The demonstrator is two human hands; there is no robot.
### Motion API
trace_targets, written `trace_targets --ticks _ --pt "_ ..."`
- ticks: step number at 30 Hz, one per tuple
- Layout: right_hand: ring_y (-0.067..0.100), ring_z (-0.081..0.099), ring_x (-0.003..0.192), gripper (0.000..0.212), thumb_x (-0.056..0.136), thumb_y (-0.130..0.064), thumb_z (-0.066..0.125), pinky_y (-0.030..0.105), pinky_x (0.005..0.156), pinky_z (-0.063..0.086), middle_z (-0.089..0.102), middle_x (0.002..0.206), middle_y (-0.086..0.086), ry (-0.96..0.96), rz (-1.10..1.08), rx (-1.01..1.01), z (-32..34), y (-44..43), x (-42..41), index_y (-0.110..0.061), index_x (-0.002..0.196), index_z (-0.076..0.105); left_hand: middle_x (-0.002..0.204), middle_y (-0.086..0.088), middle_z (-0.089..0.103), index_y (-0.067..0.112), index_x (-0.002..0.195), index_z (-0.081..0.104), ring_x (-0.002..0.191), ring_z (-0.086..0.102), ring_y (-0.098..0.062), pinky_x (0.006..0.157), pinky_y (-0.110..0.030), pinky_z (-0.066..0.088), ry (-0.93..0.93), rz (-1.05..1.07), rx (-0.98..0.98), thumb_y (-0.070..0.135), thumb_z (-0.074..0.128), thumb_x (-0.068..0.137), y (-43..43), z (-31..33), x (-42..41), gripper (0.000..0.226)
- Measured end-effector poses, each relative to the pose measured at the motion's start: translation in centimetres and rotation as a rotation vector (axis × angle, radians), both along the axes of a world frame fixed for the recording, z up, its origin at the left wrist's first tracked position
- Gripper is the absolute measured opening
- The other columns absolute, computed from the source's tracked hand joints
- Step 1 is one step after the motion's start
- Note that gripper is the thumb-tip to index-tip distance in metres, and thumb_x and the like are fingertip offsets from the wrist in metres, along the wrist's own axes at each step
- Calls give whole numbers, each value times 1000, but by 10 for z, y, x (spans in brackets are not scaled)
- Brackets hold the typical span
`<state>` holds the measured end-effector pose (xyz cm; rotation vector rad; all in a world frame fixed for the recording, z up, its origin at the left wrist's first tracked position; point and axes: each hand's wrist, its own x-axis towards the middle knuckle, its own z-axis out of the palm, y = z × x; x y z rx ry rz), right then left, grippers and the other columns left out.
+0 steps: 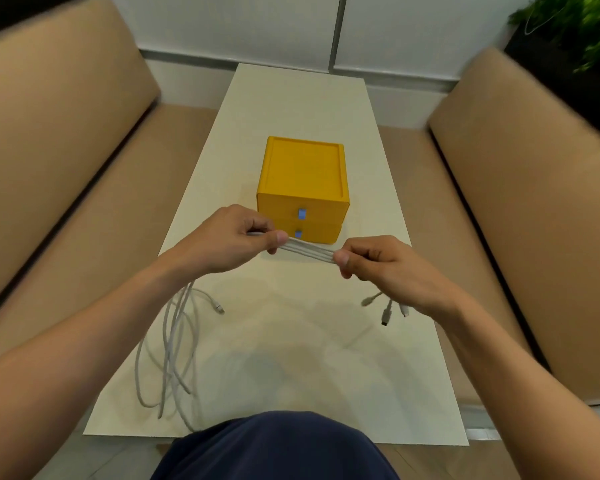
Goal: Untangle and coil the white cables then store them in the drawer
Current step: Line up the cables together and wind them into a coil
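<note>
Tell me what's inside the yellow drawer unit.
Hidden: both drawers of the yellow drawer unit are shut. The white cables are outside it, held between left hand and right hand.

White cables (305, 251), several strands bunched parallel and taut above the table (291, 341); loose lengths trail left. Yellow two-drawer unit (303, 188) behind, both drawers closed.

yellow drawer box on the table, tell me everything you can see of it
The small yellow plastic-looking drawer box is roughly cube-shaped, with a recessed top inside a raised rim. Two stacked drawers face the person, each with a small pale blue pull tab, both shut. It stands upright on the long cream table. The left hand, gripping white cables, hides its lower left corner.
</note>
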<state>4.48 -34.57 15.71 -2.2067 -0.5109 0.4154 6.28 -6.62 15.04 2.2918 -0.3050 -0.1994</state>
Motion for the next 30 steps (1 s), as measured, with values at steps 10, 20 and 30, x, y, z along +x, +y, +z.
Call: trace_targets --ticks 10,20,30 --pt "6 41 54 37 102 -44 60 25 56 35 48 57 -4 -101 -27 -10 8 10 4 -21 75 69 46 8 41 19 66 68 44 37 -6 49 -19 28 -21 9 -78 44 65 97 0 0 -9 39" --pt "9 42 46 42 102 -44 60 28 50 29 48 48 -10 -241 -190 -107 -7 20 22 -14 73 66 61 -10 45 21 71 73 61 39 -12 57 -21 30 -31 -148 -259 43 68 94 -1 15 -12 32" --pt "9 38 49 40 102 -45 60 29 56 32 45 51 -6 -125 -155 -44 -11 15 18 -19 73 71 54 -1 41 21 75 76 48 37 -5 53 -9 34 57 -38 -125 41 67 96 6 -4 -2 30"
